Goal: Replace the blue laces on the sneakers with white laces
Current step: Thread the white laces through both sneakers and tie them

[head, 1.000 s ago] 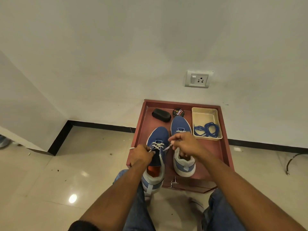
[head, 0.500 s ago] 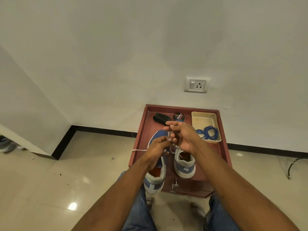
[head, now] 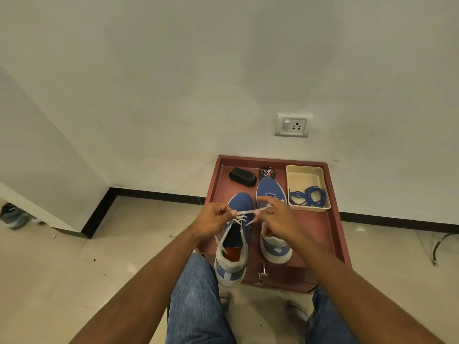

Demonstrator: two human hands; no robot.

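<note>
Lacing is well under way on the left sneaker [head: 234, 234], which lies near the front edge of the red tray [head: 334, 234], its heel hanging over that edge; a white lace [head: 250, 211] already crosses its eyelets, and both ends are drawn taut above the tongue, the left hand [head: 215, 218] pinching one end and the right hand [head: 274, 218] pinching the other between thumb and fingers. Tying off this shoe looks like what remains here. Toward the tray's middle, the right sneaker [head: 270, 192] shows pale lacing, though the hand hides most of it, so I cannot tell whether it is finished. At the tray's far right corner a beige bin [head: 306, 173] holds the removed blue laces [head: 308, 196], so that part seems done. Along the tray's far edge sit a black brush [head: 243, 176] and a polish tin [head: 267, 172]. Beyond the tray rises a white wall with a socket [head: 292, 125]; left of it spreads glossy tile floor [head: 74, 269]
</note>
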